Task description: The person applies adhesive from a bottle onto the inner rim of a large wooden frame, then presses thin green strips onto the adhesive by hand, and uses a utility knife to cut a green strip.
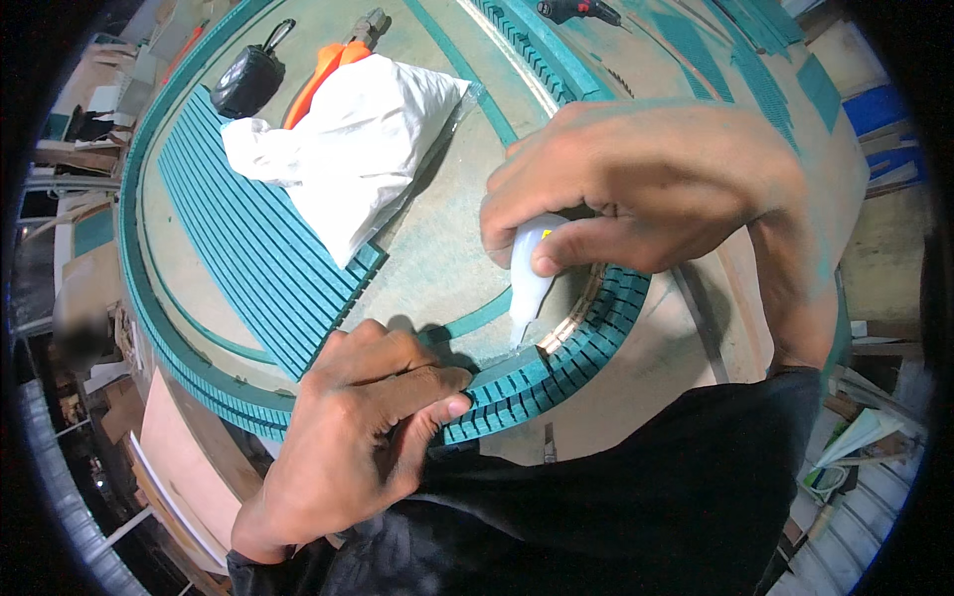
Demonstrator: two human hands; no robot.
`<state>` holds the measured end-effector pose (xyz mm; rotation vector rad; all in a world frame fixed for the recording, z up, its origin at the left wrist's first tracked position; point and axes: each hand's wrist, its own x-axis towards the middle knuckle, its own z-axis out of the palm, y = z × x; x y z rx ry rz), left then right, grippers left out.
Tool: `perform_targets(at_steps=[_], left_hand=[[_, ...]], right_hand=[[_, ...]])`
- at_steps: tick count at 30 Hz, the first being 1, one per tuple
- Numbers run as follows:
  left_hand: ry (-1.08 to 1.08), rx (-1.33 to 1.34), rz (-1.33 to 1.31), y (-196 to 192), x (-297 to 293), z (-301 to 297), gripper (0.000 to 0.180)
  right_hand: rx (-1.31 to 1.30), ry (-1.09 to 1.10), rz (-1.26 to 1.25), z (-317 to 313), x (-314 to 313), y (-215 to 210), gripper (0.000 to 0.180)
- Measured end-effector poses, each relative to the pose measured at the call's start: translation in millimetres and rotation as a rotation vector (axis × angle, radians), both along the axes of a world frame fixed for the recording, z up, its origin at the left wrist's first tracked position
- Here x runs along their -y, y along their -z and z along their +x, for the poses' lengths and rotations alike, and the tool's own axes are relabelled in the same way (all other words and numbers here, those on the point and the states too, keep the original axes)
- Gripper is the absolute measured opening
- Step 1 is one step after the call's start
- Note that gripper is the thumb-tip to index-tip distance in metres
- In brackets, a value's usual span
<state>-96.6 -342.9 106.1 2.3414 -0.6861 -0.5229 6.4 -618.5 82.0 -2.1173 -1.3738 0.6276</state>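
Pinching the bendy slotted green strip [556, 372] with our left hand [363, 427], our right hand [636, 189] squeezes a light, soft white glue bottle [532, 278] just above it.

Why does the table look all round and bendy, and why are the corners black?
In the head view, the fisheye lens bends straight edges near the rim, so the slotted green strip and the board curve; the corners fall outside the lens circle, so they are black. Light falls bright on the white bag; the left hand casts a small shadow, and the right hand squeezing the white bottle looks slightly soft.
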Motion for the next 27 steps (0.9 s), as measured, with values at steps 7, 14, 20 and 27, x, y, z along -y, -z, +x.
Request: perform_targets(at_steps=[7,14,20,27], left_hand=[[0.041,0.052,0.066,-1.7,-0.2,-6.8,0.016],[0.038,0.024,-0.095,3.0,-10.1,2.9,0.013],[0.09,-0.171,-0.126,7.1,-13.2,21.1,0.014],[0.144,-0.241,-0.133,2.9,-11.8,28.7,0.013]], right_hand=[[0.005,0.012,0.173,-8.7,11.3,3.5,0.026],[-0.161,0.155,0.305,-19.5,16.8,7.0,0.026],[-0.362,0.261,0.456,-20.1,24.1,12.2,0.03],[-0.327,0.385,0.467,-28.4,29.0,14.8,0.033]])
